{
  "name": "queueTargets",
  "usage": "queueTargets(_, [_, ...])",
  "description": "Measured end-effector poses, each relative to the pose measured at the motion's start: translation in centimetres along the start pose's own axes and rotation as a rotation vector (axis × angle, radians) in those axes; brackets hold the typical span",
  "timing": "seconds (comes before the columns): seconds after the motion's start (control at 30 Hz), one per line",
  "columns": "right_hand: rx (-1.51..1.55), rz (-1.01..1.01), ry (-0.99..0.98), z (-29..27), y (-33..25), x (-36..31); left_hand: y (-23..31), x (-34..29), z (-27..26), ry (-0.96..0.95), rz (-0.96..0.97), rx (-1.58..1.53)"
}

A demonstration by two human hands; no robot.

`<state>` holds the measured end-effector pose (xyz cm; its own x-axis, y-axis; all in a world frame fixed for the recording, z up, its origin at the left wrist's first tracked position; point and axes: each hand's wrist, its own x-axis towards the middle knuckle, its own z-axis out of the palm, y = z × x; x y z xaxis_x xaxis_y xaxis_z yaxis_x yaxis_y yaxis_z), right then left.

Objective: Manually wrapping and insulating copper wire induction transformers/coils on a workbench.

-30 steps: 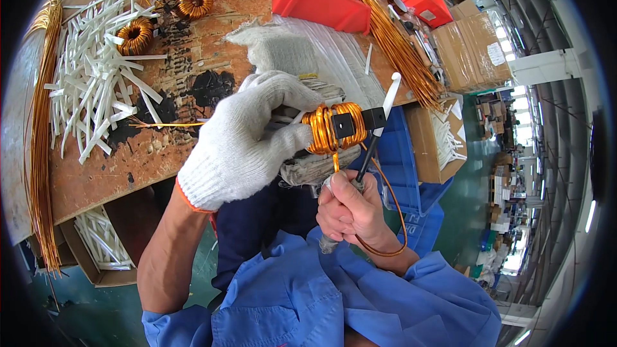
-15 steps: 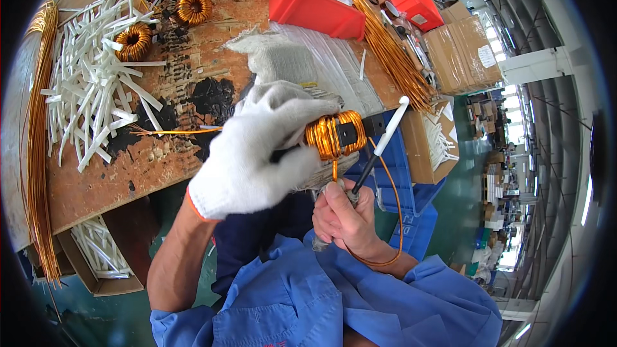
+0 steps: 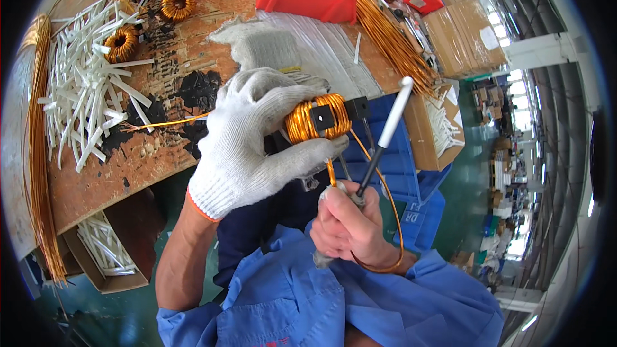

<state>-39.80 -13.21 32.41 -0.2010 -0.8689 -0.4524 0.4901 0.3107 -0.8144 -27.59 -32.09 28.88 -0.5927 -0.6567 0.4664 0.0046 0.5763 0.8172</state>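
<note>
My left hand (image 3: 234, 138), in a white knitted glove with an orange cuff, grips a ring-shaped coil (image 3: 301, 122) wound with thick copper wire. Its fingers lie over the top and its thumb runs underneath. Black blocks sit on the coil's side and right end. Below it, my bare right hand (image 3: 350, 228) is closed around the grip of a slim black rod with a white end (image 3: 395, 115), pointing up and right. A copper wire strand drops from the coil to the right fingertips. Another copper wire (image 3: 397, 212) loops from the coil around the right wrist.
White sleeve pieces (image 3: 90, 83) and finished coils (image 3: 122, 44) lie on the worn bench (image 3: 96, 186). Copper wire bundles (image 3: 385, 32) rest at both sides. Red bins (image 3: 302, 0) stand at the back. A blue crate (image 3: 392, 148) and a cardboard box (image 3: 427, 148) are at right.
The right hand has drawn down toward my body with the rod, away from the coil. The left hand and coil have shifted slightly left, and the left thumb now stretches further under the coil.
</note>
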Motion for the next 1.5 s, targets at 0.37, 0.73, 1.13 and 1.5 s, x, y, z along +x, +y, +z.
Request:
queueTargets(0.37, [-0.032,0.004,0.011,-0.4,-0.6,-0.1,0.4,-0.6,1.5,0.156,0.108,0.033])
queueTargets(0.73, [-0.019,-0.047,0.016,-0.8,1.4,2.2,-0.1,-0.8,1.1,0.066,0.111,0.065])
queueTargets(1.13, [-0.074,-0.061,-0.003,-1.0,1.4,0.4,-0.7,-0.5,1.0,0.086,0.105,-0.020])
queueTargets(1.5, [-0.050,-0.071,0.047,-1.9,1.8,1.5,-1.2,-0.2,0.8,0.127,0.131,-0.060])
